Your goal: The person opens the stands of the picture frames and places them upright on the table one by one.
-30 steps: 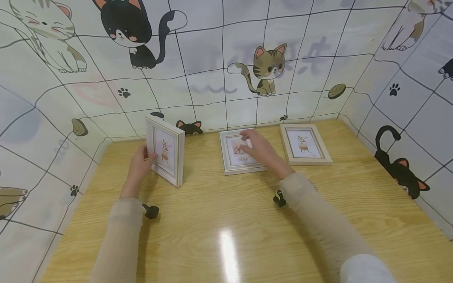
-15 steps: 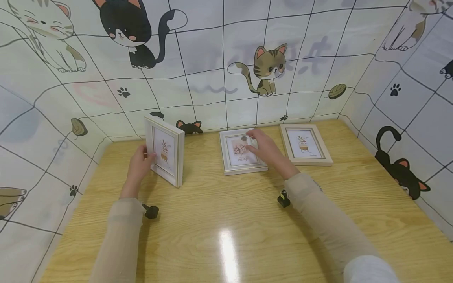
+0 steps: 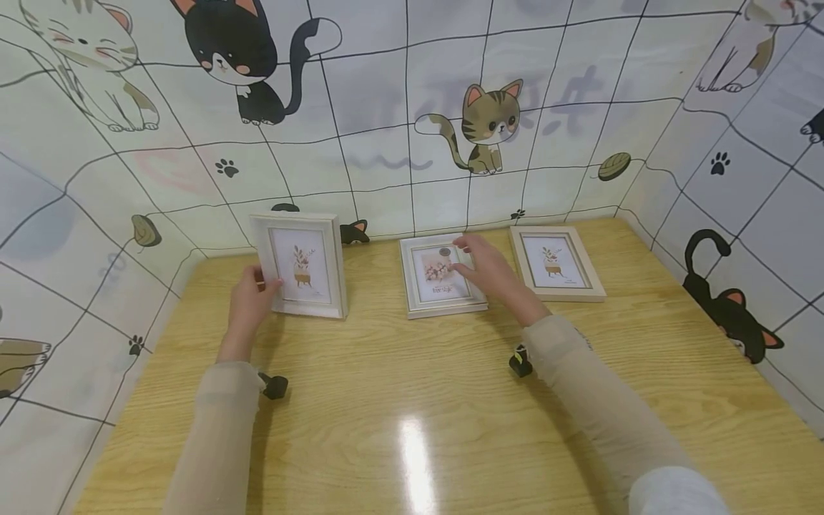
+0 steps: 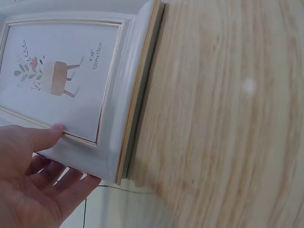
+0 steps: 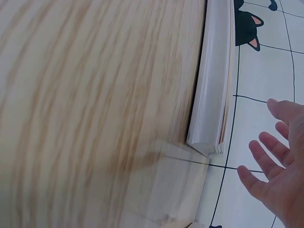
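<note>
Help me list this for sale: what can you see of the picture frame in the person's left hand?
The picture frame is rectangular, white and glossy, perhaps painted wood or plastic, with gold-coloured lines round the opening and along an outer edge. Its card shows a potted plant and small lettering. It is upright, facing the head camera, at the left of the table. The left hand grips its left side, thumb on the front. Its back is hidden.

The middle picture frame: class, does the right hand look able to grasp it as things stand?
Probably yes. The right hand, holding nothing, hovers over the right side of the middle picture frame, with nothing visible between them.
</note>
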Motion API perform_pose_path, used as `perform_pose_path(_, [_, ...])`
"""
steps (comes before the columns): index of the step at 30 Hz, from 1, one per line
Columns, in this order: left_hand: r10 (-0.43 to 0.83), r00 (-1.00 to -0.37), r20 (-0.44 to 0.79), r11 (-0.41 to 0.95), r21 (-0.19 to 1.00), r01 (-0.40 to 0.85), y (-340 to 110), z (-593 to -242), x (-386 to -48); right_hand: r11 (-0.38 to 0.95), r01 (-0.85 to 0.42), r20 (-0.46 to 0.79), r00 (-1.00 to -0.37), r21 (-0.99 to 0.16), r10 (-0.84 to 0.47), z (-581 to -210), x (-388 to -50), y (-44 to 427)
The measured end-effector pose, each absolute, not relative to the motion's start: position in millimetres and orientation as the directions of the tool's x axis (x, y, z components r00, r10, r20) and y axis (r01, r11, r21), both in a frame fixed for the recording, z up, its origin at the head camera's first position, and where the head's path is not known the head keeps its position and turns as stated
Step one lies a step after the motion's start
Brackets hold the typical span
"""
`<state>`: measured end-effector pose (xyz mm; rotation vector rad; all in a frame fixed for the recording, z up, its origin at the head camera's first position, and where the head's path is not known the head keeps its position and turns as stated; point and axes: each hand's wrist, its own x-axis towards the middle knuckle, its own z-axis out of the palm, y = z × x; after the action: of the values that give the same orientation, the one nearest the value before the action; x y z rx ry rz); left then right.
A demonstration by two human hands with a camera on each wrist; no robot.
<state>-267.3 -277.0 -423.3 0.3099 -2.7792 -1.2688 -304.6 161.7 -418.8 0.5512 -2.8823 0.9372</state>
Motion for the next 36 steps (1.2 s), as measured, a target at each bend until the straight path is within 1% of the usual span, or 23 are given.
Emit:
perform_pose_path(10, [-0.288,-0.957,-0.043,0.620,0.753,-0.221,-273,-420,-262,0.757,-0.323,0.137,-0.944,-0.568,-0.300,-418,-303,162])
perform_pose_path(15, [-0.312,-0.949,-0.036,0.629,0.741,-0.235,-272,-419,-260,0.771,-0.304,0.121,-0.950,-0.560,-0.287,-419,-304,163])
perform_pose_path(25, [-0.294,-0.956,-0.010,0.673,0.708,-0.214,-271,-410,-258,0.798,-0.254,0.074,-0.964,-0.547,-0.256,-426,-306,168])
perform_pose_path(28, [-0.278,-0.960,0.014,0.715,0.670,-0.198,-268,-402,-257,0.804,-0.239,0.066,-0.968,-0.544,-0.243,-427,-306,170])
perform_pose_path(33, [-0.285,-0.955,0.079,0.815,0.545,-0.198,-261,-386,-249,0.814,-0.219,0.045,-0.972,-0.538,-0.232,-429,-306,171])
perform_pose_path(36, [-0.299,-0.946,0.126,0.848,0.489,-0.203,-257,-376,-241,0.828,-0.204,0.033,-0.975,-0.523,-0.219,-431,-307,172])
